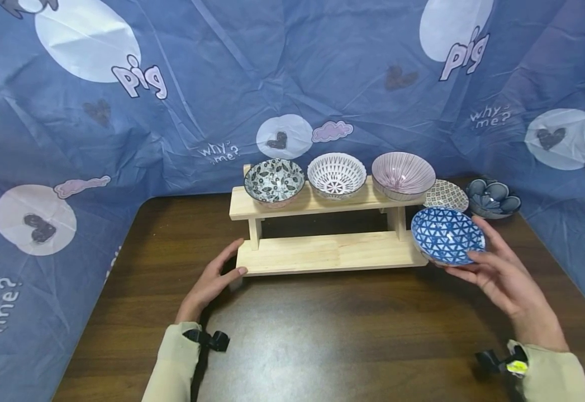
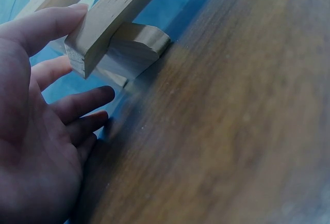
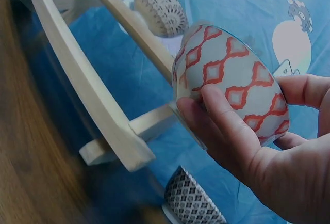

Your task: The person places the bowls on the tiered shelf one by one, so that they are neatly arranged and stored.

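Note:
My right hand [image 1: 505,279] grips a bowl [image 1: 448,237] with a blue and white triangle pattern inside, held tilted near the right end of a two-step wooden stand [image 1: 332,252]. In the right wrist view, the bowl's outside [image 3: 227,72] shows red diamonds on white, with fingers against it. My left hand [image 1: 214,279] holds the lower step's left end between thumb and forefinger; its other fingers are loose in the left wrist view. On the upper step are a black leaf-patterned bowl [image 1: 274,181], a white bowl with dark marks [image 1: 337,175] and a purple-striped bowl [image 1: 403,174].
Right of the stand, behind the held bowl, are a bowl with a small grey-brown pattern [image 1: 446,194] and a dark blue petal-shaped bowl [image 1: 493,198]. Everything stands on a brown wooden table [image 1: 322,335]. A blue printed cloth [image 1: 196,84] hangs behind and at both sides.

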A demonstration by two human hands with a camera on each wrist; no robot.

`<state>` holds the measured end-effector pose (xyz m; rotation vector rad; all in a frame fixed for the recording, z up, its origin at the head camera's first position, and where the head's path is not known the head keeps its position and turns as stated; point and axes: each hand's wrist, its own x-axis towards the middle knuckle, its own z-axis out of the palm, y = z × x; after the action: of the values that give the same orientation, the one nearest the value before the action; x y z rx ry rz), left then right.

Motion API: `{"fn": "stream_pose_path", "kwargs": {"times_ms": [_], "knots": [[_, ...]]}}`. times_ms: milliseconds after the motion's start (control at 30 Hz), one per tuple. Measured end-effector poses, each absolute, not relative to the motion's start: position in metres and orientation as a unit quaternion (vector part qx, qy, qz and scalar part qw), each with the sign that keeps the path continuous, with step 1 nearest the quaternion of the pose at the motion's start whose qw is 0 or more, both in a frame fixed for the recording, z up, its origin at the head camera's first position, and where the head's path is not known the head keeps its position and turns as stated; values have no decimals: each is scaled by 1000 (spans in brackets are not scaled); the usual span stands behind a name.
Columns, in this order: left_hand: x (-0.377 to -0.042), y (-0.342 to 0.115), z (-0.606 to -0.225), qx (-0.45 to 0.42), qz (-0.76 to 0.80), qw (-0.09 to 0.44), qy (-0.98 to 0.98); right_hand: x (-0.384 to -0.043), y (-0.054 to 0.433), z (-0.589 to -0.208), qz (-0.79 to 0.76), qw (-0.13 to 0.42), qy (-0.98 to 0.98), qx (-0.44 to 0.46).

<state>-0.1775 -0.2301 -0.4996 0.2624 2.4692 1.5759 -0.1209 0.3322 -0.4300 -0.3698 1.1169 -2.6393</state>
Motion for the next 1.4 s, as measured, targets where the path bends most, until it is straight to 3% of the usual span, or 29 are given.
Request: {"fn": "stream_pose_path", "kwargs": {"times_ms": [1400], "knots": [[-178,-229,-498,85,534,104,835,-131,247,-398,-841,204,495,-78]]}}
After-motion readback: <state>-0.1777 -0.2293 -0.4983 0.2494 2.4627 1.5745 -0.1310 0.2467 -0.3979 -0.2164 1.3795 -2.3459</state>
